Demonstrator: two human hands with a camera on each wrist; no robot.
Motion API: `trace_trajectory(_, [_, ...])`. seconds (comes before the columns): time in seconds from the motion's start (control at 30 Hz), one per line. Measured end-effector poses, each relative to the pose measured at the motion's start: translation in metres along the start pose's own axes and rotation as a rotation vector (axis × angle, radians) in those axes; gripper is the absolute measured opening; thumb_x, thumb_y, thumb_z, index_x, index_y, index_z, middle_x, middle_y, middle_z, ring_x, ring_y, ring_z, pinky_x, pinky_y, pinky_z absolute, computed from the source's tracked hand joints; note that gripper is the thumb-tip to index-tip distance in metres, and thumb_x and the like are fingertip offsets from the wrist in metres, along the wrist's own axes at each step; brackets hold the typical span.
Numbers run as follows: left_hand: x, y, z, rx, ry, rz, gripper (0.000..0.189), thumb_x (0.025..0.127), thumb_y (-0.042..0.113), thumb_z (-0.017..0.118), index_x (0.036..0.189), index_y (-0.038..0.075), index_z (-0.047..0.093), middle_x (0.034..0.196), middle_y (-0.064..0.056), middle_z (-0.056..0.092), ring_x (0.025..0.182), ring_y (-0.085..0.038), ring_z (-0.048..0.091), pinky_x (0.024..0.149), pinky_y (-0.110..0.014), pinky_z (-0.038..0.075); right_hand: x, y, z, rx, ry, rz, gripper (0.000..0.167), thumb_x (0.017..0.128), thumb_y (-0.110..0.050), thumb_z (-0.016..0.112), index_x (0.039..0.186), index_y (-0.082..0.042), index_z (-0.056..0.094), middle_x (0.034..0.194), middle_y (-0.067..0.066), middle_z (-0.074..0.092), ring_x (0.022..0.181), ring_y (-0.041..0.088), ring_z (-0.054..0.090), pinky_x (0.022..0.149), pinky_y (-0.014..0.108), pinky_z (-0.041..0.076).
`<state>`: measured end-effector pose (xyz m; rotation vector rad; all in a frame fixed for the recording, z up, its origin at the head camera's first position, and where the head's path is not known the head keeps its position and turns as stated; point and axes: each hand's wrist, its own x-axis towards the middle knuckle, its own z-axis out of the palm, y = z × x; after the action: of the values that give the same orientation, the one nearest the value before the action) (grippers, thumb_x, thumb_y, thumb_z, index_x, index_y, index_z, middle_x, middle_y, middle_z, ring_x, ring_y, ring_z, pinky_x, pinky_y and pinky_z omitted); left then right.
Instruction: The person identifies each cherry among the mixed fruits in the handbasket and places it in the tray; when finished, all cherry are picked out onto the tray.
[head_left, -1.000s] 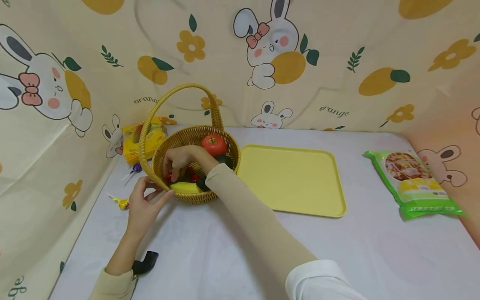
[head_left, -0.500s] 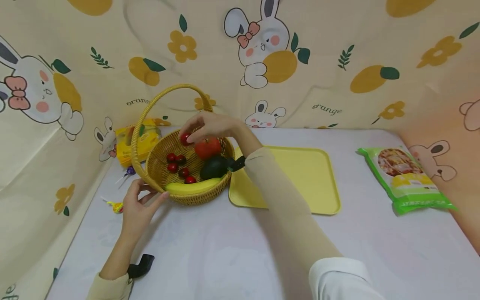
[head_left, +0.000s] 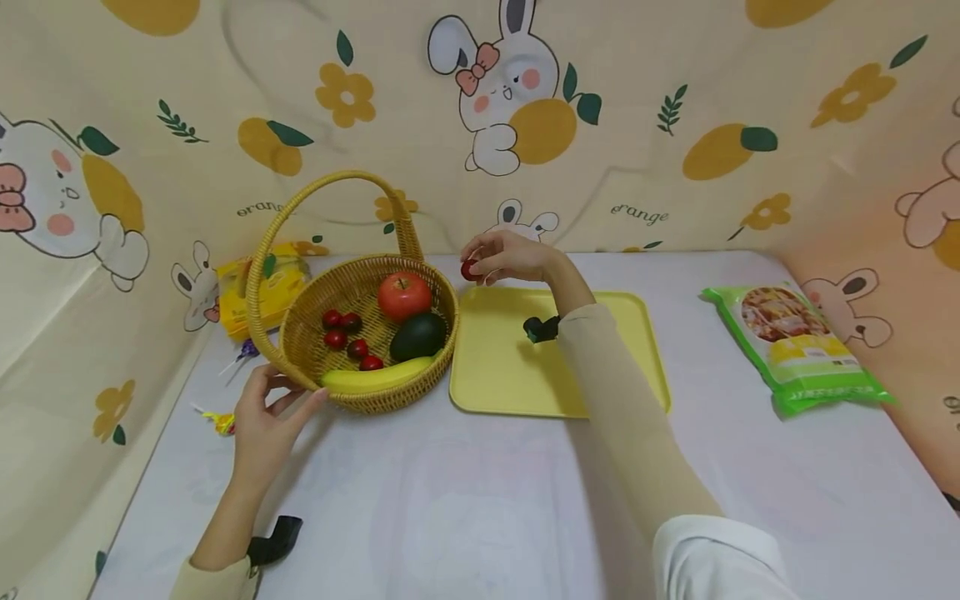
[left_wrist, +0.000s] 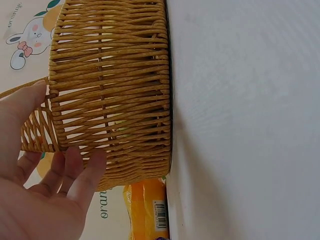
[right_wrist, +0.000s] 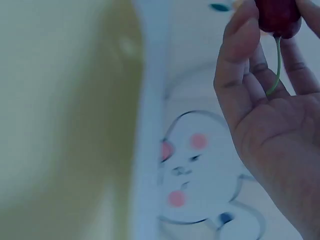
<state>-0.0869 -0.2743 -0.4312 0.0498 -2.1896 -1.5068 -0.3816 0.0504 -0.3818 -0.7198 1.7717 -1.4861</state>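
Observation:
My right hand (head_left: 512, 257) pinches a dark red cherry (right_wrist: 277, 17) between thumb and fingertips, its green stem hanging toward the palm. In the head view this cherry shows above the back left corner of the yellow tray (head_left: 517, 400). At the near left, my left hand (head_left: 262, 425) holds the wicker basket (left_wrist: 110, 95) where its handle meets the rim, thumb on one side and fingers on the other. Inside the basket are several cherries (head_left: 335, 339), a red apple (head_left: 405, 297), a dark green avocado (head_left: 417, 337) and a banana (head_left: 375, 379).
Behind the basket's left side leans a yellow package (head_left: 262, 283). Two lollipops, one purple (head_left: 247, 348) and one yellow (head_left: 221, 422), lie left of the basket. A green and white food bag (head_left: 795, 342) lies at the right. Patterned cloth (head_left: 615, 125) walls the table's back and sides.
My right hand has come up out of the basket with a cherry and moved right, over toward the tray's back left. The left hand keeps its hold on the basket; the head view has shifted slightly.

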Motion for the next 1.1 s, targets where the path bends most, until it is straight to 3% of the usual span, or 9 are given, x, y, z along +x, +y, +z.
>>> trace_trajectory(0.17, [-0.002, 0.014, 0.003, 0.001, 0.002, 0.006, 0.05, 0.077, -0.019, 0.075, 0.121, -0.011, 0.052, 0.112, -0.022, 0.053, 0.1, -0.013, 0.056, 0.085, -0.014, 0.056, -0.006, 0.023, -0.002, -0.049, 0.068, 0.021, 0.033, 0.094, -0.002, 0.066, 0.126, 0.004, 0.062, 0.125, 0.018, 0.057, 0.096, 0.03, 0.064, 0.09, 0.038, 0.059])
trace_trajectory(0.3, [-0.003, 0.025, 0.005, -0.001, 0.004, 0.016, 0.048, 0.077, -0.02, 0.074, 0.119, -0.013, 0.052, 0.11, -0.023, 0.053, 0.099, -0.011, 0.056, 0.085, -0.012, 0.056, -0.008, 0.035, -0.001, -0.113, 0.097, 0.008, 0.039, 0.09, 0.001, 0.07, 0.128, 0.005, 0.061, 0.116, 0.016, 0.064, 0.097, 0.03, 0.065, 0.091, 0.041, 0.058])
trace_trajectory(0.47, [-0.002, 0.01, 0.003, 0.008, 0.014, 0.017, 0.05, 0.076, -0.019, 0.076, 0.12, -0.012, 0.053, 0.11, -0.019, 0.055, 0.098, -0.012, 0.056, 0.085, -0.014, 0.057, -0.008, 0.047, 0.001, -0.144, 0.153, -0.032, 0.041, 0.087, 0.001, 0.073, 0.127, 0.006, 0.061, 0.107, 0.013, 0.065, 0.089, 0.034, 0.067, 0.079, 0.039, 0.062])
trace_trajectory(0.6, [-0.001, 0.001, 0.002, 0.009, 0.015, 0.019, 0.051, 0.076, -0.017, 0.077, 0.12, -0.011, 0.053, 0.11, -0.016, 0.055, 0.099, -0.012, 0.057, 0.085, -0.015, 0.057, -0.005, 0.054, 0.003, -0.151, 0.185, -0.064, 0.033, 0.085, 0.0, 0.076, 0.116, 0.006, 0.067, 0.105, 0.014, 0.067, 0.088, 0.026, 0.065, 0.076, 0.037, 0.062])
trace_trajectory(0.87, [-0.003, 0.002, 0.0, 0.0, 0.005, 0.017, 0.051, 0.077, -0.015, 0.078, 0.121, -0.01, 0.052, 0.111, -0.012, 0.056, 0.1, -0.015, 0.056, 0.085, -0.016, 0.057, -0.003, 0.058, 0.008, -0.237, 0.207, -0.095, 0.029, 0.082, -0.001, 0.08, 0.109, 0.004, 0.071, 0.097, 0.012, 0.07, 0.079, 0.019, 0.066, 0.07, 0.03, 0.06])
trace_trajectory(1.1, [-0.002, 0.002, 0.001, 0.009, 0.007, 0.022, 0.052, 0.076, -0.014, 0.078, 0.122, -0.01, 0.052, 0.109, -0.004, 0.056, 0.101, -0.015, 0.056, 0.085, -0.015, 0.057, -0.002, 0.056, 0.012, -0.371, 0.2, -0.112, 0.03, 0.08, 0.001, 0.08, 0.108, 0.006, 0.073, 0.105, 0.016, 0.073, 0.083, 0.016, 0.068, 0.067, 0.02, 0.058])
